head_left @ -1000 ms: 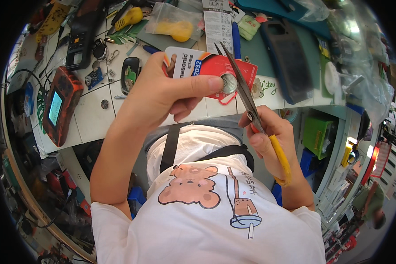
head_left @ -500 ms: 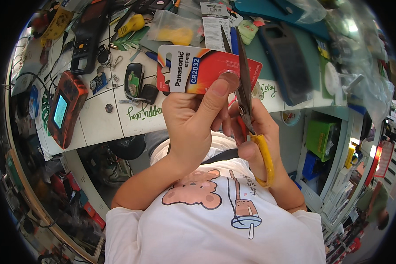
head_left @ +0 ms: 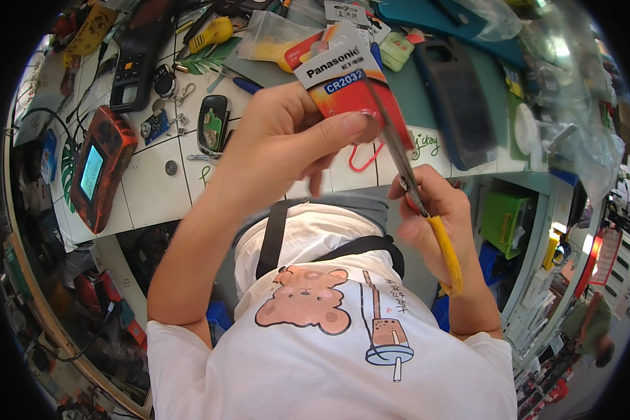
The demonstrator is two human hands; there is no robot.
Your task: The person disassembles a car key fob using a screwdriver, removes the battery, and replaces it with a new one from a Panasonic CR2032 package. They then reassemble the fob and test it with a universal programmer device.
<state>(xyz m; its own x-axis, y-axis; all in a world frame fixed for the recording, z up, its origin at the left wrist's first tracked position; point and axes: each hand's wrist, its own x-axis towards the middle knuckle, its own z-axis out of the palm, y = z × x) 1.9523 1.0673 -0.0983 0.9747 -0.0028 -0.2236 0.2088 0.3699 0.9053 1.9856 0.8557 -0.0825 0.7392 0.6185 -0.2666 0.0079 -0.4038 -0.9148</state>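
Observation:
My left hand [head_left: 287, 140] pinches a red and white battery blister card [head_left: 343, 94] above the near edge of the bench. Its thumb presses beside the round blister [head_left: 371, 127], where the thumb partly hides what is inside. My right hand [head_left: 444, 224] grips scissors [head_left: 446, 252] with yellow handles. Their dark blades point up and away, crossing the card's right part; whether they cut into it cannot be told. Left of my left hand lies a car key fob [head_left: 213, 120] with its green circuit board exposed. A small round coin cell [head_left: 171, 167] lies nearer the bench edge.
On the left of the white tiled bench [head_left: 157, 199] lies an orange-black handheld device [head_left: 101, 168] with a lit screen. A dark handheld device [head_left: 138, 59] lies behind it. A dark blue case [head_left: 462, 105] rests on the green mat at right. Yellow-handled pliers [head_left: 211, 33] lie at the back.
The card has tilted and risen, and my left hand has swung up with it. My right hand has shifted right with the scissors, whose blades stood apart before and now look closer together.

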